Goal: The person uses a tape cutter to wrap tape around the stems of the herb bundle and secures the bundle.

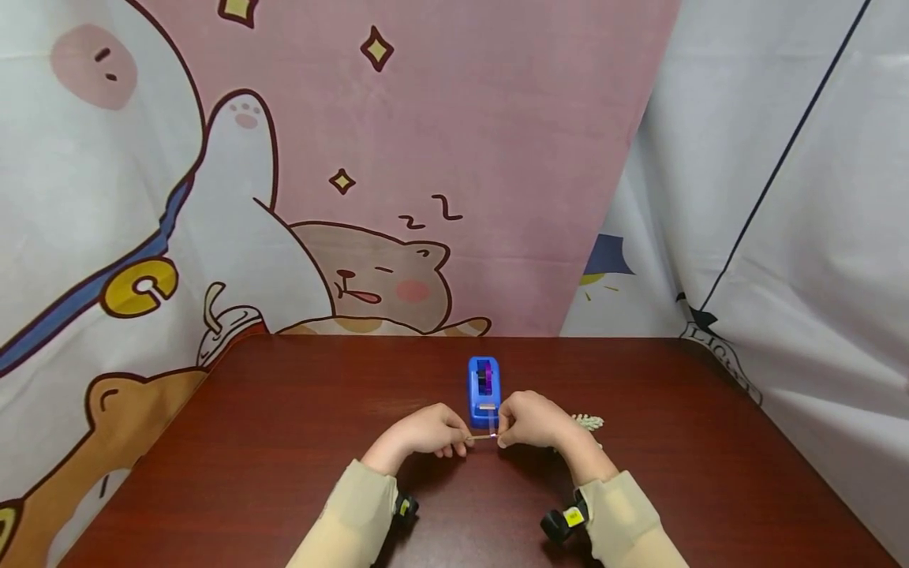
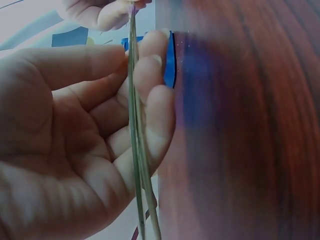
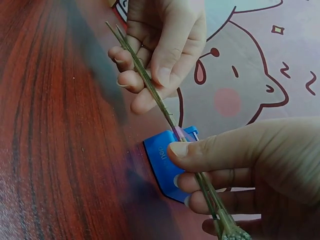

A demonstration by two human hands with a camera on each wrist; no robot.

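Observation:
A thin bundle of green stems [image 3: 151, 86] runs between both hands. My left hand [image 1: 435, 430] pinches its bare end between thumb and fingers. My right hand [image 1: 533, 418] grips the stems nearer the pale flower heads [image 3: 234, 233], which stick out past that hand in the head view. A strip of clear tape [image 1: 491, 422] stretches from the blue tape dispenser [image 1: 474, 404] to the stems. In the right wrist view, purple-tinted tape [image 3: 180, 133] lies against the stems just beside the right thumb. Behind the hands, the dispenser stands on the table.
The dark red-brown table [image 1: 319, 394] extends around the hands. A cartoon-printed cloth [image 1: 497, 158] hangs behind it, and white cloth [image 1: 802, 237] hangs at the right. Each wrist carries a small black camera, the right one [image 1: 561, 524] close above the tabletop.

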